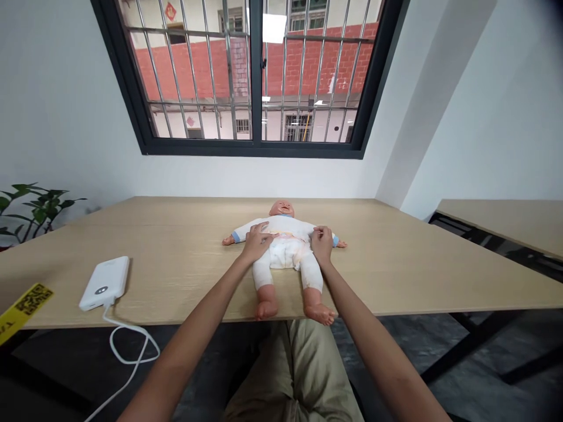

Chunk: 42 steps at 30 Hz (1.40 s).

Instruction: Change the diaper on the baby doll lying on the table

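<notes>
- Here's the left hand (258, 241), fingers spread and thumb reaching inward, resting loosely over one side of the waist of a pink-headed baby doll with a soft white body (284, 224); no firm grip shows there.
- Over on the other side, the right hand (322, 243) has its fingers bunched together against the doll's flank; whether anything is pinched inside, I cannot tell.
- Between the two hands sits a white, puffy cloth-like diaper (284, 256) with a faint orange-pink edge along its waist, and that's where the action is!
- How far along? The diaper lies over the doll's front and between its legs, so the placing looks done; closing and smoothing the sides seems the part left, though both hands cover those edges.
- The doll lies face up, head beyond the hands, bare feet toward the person, all on a pale wood-grain tabletop (185, 264).
- Well left of the left hand: a white rounded power bank (105, 281) trailing a white cable (125, 358), a yellow label with a black square code (27, 310), and a green leafy plant (41, 210).
- Far ahead of the hands, a black-framed barred window (256, 117); nothing among these stands in the way.
</notes>
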{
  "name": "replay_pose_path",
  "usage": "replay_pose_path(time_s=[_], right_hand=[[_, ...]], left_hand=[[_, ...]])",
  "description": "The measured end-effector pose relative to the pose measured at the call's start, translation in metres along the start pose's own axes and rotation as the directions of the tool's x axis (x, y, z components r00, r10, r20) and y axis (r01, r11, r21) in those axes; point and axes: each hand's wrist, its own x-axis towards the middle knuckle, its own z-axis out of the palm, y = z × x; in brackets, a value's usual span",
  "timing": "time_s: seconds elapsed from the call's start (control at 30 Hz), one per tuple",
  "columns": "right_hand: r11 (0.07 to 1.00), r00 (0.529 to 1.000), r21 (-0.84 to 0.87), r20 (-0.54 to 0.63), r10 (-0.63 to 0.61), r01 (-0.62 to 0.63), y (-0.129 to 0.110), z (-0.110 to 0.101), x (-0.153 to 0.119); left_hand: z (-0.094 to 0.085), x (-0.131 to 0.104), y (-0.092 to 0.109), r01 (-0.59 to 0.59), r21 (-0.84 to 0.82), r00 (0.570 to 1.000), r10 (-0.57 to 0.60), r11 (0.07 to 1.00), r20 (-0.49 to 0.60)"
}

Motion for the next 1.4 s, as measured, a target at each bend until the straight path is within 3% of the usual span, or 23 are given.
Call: replay_pose_path(time_s=[0.1, 0.27, 0.6, 0.97, 1.2, 1.4], right_hand=[[1.0, 0.996, -0.029, 0.086, -0.011, 0.013, 0.01, 0.005, -0.005], [0.999, 0.996, -0.01, 0.075, 0.048, -0.047, 0.02, 0.008, -0.005], [0.998, 0.992, -0.001, 0.115, 0.061, -0.061, 0.023, 0.008, -0.005], [0.997, 0.993, 0.037, 0.098, 0.059, -0.062, 0.027, 0.011, -0.006], [0.998, 0.993, 0.021, 0.101, 0.054, -0.056, 0.025, 0.011, -0.006], [0.998, 0.992, -0.004, 0.107, 0.068, -0.068, 0.024, 0.01, -0.005]], left_hand=[[0.001, 0.0, -0.005, 0.045, 0.011, 0.999, -0.045, 0.999, 0.007], [0.0, -0.001, -0.006, 0.071, 0.014, 0.997, -0.071, 0.997, 0.026], [-0.002, -0.003, 0.0, -0.132, -0.047, 0.988, 0.127, 0.99, -0.093], [0.006, -0.002, -0.007, -0.042, -0.114, 0.999, 0.044, 0.993, 0.019], [0.005, -0.002, -0.003, -0.018, -0.214, 0.999, 0.011, 0.977, -0.035], [0.003, -0.002, -0.001, 0.011, -0.224, 1.0, -0.013, 0.975, -0.007]])
